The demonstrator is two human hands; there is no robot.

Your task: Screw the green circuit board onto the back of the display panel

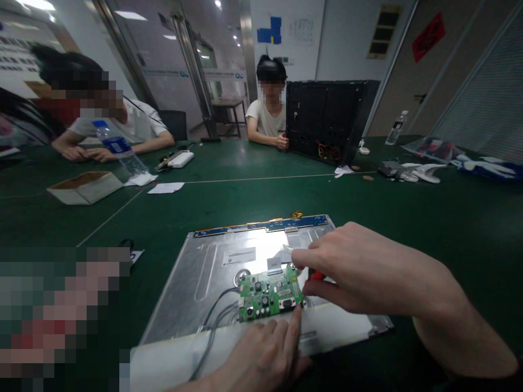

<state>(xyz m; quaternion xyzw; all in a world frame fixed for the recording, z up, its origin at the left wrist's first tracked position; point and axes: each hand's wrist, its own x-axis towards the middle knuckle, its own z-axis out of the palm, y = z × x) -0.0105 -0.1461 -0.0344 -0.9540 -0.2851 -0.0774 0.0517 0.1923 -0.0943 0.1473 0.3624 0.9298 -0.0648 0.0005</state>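
Note:
A flat metal display panel [204, 272] lies back-up on the green table in front of me, with a blue strip board [261, 226] along its far edge. A small green circuit board [267, 294] sits on its near middle, with grey cables leading off to the left. My left hand [261, 354] rests at the panel's near edge, its index finger stretched to the board's right corner. My right hand [351, 269] reaches in from the right, fingers closed on a red-handled tool [315, 275] at the board's right side; its tip is hidden.
A black computer case [327, 122] stands at the far side with a person seated behind it. Another person sits at the far left near a water bottle [122, 149] and a cardboard box [84, 187]. Gloves, bags and a bottle [396, 128] lie at the right.

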